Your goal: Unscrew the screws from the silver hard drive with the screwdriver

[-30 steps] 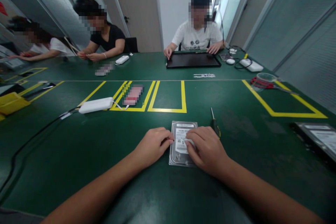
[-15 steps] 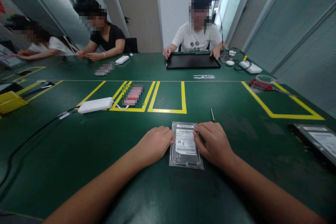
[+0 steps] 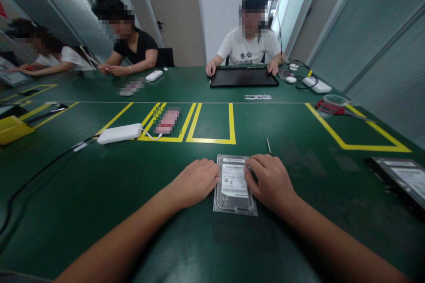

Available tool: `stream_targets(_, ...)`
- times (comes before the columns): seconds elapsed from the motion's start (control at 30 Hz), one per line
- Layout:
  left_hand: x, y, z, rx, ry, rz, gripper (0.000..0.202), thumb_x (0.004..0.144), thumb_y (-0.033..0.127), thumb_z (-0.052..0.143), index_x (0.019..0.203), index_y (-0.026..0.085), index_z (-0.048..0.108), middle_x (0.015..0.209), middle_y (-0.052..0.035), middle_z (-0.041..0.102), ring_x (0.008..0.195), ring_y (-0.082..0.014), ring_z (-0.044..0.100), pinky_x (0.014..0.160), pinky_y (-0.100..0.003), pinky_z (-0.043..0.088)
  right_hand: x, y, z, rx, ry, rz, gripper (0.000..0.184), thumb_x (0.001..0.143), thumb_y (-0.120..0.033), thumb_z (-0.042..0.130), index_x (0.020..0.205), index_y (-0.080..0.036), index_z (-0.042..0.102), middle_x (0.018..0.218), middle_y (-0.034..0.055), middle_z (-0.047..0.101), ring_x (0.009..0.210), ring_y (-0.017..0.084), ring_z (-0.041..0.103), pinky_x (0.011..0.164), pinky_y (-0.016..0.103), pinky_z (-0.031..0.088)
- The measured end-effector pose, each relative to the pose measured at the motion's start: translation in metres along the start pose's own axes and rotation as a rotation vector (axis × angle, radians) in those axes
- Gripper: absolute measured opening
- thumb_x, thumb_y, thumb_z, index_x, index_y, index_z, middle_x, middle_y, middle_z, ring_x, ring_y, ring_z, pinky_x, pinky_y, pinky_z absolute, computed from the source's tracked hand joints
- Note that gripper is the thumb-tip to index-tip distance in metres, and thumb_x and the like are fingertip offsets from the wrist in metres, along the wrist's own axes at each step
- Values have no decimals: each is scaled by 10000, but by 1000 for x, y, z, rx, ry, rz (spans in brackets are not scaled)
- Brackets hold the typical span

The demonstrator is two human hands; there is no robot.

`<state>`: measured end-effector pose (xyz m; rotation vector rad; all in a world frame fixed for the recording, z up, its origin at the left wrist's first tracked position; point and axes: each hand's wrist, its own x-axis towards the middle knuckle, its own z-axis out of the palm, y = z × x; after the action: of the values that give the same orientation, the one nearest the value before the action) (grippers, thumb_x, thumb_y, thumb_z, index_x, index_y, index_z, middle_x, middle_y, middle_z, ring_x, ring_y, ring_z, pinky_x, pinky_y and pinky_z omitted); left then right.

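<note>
A silver hard drive point(image 3: 234, 185) with a white label lies flat on the green table point(image 3: 99, 194) in front of me. My left hand point(image 3: 195, 181) rests curled against its left edge, fingertips touching the casing. My right hand point(image 3: 270, 181) grips the right edge, fingers bent onto the top near the label. A small screwdriver point(image 3: 268, 145) lies just beyond my right hand, its handle hidden by the fingers.
Yellow tape rectangles point(image 3: 212, 126) mark the table ahead. A white power adapter point(image 3: 119, 133) with cable lies left. More hard drives point(image 3: 403, 179) sit far right. A person opposite holds a black tray point(image 3: 244, 77); two other people sit at the far left.
My right hand slid off the label to the drive's right edge, covering the screwdriver handle. The drive shifted slightly. My left hand stayed at the left edge.
</note>
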<state>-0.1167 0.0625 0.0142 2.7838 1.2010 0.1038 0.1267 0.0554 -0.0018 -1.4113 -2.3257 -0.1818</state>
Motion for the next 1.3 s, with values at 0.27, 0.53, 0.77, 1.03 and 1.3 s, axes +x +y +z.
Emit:
stream_targets(0.27, -2, -7, -4, -369, -8, 45, 100, 985, 196, 435, 930, 186, 519, 907, -28, 563, 863, -178, 514, 794, -311, 416, 6, 6, -9, -325, -169, 210, 199, 969, -312, 480, 966, -190, 638, 963, 85, 573, 877, 233, 492, 710, 334, 255)
stream_targets(0.53, 2, -8, -2, -291, -45, 2, 193, 1018, 284, 373, 904, 190, 497, 898, -40, 569, 822, -186, 525, 762, -330, 420, 7, 8, -9, -367, -188, 213, 204, 971, -329, 473, 975, -194, 626, 993, 89, 568, 915, 248, 508, 723, 351, 292)
stream_targets(0.77, 2, -7, 4, -156, -26, -10, 223, 1026, 322, 344, 920, 190, 489, 905, -51, 585, 809, -202, 542, 757, -353, 429, 7, 12, -16, -459, -205, 250, 214, 979, -327, 438, 977, -182, 596, 994, 109, 542, 912, 262, 526, 667, 330, 364)
stream_targets(1.03, 1, -5, 10, -120, 14, -46, 243, 1028, 329, 346, 925, 183, 510, 913, -60, 601, 821, -208, 552, 760, -357, 428, 8, 17, -21, -441, -432, 423, 263, 974, -411, 473, 1105, -193, 538, 961, 116, 565, 830, 289, 634, 549, 310, 423)
stream_targets(1.3, -1, -3, 20, -219, 134, -79, 193, 990, 283, 420, 845, 190, 507, 841, -34, 595, 784, -190, 534, 734, -334, 395, 20, 13, -34, -387, -381, 452, 185, 984, -314, 422, 1049, -162, 507, 913, 96, 596, 704, 250, 642, 487, 293, 342)
